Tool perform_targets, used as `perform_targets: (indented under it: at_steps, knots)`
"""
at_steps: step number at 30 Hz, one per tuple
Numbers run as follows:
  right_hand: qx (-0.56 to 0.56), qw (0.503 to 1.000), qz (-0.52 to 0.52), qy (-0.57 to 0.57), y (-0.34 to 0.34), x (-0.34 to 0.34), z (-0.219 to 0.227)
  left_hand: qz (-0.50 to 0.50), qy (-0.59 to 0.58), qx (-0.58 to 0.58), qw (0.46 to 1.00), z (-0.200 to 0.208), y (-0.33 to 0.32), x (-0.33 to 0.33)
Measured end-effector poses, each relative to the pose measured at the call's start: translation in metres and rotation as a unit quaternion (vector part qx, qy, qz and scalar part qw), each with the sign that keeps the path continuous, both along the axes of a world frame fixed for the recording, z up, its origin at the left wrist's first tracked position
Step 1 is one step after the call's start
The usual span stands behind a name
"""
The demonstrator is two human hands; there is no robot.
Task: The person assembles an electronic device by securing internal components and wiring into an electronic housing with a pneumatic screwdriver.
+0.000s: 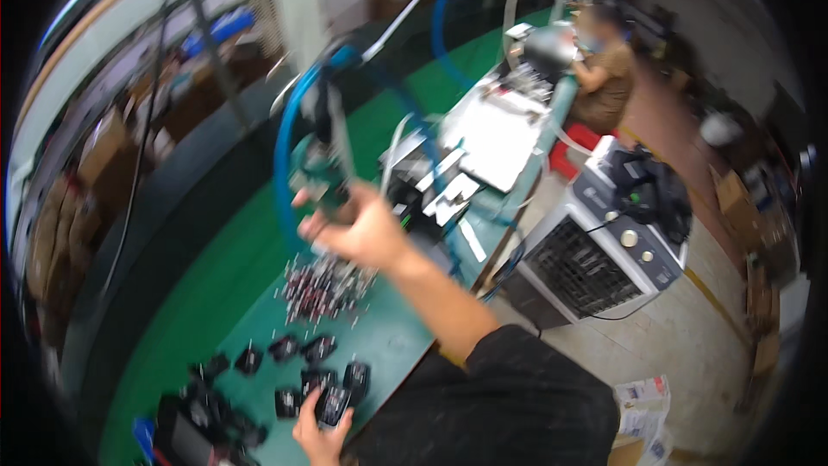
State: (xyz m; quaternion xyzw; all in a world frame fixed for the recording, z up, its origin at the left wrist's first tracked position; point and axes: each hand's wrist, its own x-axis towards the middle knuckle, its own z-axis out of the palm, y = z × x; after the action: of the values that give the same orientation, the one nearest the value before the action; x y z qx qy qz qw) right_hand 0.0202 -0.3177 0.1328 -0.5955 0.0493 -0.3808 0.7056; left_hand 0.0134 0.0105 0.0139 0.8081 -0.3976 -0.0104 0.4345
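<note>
My right hand (366, 229) is raised over the bench with its fingers around a green power screwdriver (319, 171), which hangs from above beside a coiled blue hose (289, 134). Motion blurs the tool's tip. Low in the view, my left hand (321, 438) grips a small black plastic housing (333, 407) between thumb and fingers. Several similar black housings (356, 378) lie close around it on the green bench (397, 328). Between the two hands is a loose pile of small red and silver parts (323, 289).
More black parts (203, 414) are heaped at the lower left. A green conveyor belt (194, 302) runs along the bench's far side. To the right stands a grey air cooler (595, 242) with a black bag on top. Farther up, a person (604, 69) sits at the bench.
</note>
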Motion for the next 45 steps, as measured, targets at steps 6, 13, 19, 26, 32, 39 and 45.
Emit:
perform_targets:
  at_steps: [6,13,19,26,32,39,45]
  knots:
    - [-0.001,0.999,0.022,0.024,0.000,-0.005,0.020,0.024,-0.010,-0.008,1.000,0.004,0.003,-0.010]
    - [0.003,1.000,0.016,0.006,0.002,-0.003,0.021,0.017,0.008,0.000,1.000,0.004,0.011,-0.005]
    - [0.032,0.998,0.014,-0.050,0.012,-0.002,0.022,-0.026,-0.019,0.026,0.999,0.013,0.004,0.008]
    - [0.051,0.978,0.148,-0.136,0.019,-0.021,0.042,-0.154,0.017,-0.014,0.988,0.028,-0.048,0.026]
    - [0.029,0.964,0.214,-0.157,0.019,-0.032,0.051,-0.227,-0.006,0.019,0.974,0.039,-0.096,0.039]
    - [-0.007,0.956,0.266,-0.125,0.003,-0.038,0.050,-0.263,-0.026,0.015,0.964,0.030,-0.127,0.038]
    - [-0.019,0.971,0.197,-0.137,-0.011,-0.040,0.051,-0.293,0.016,0.076,0.953,0.013,-0.148,0.047]
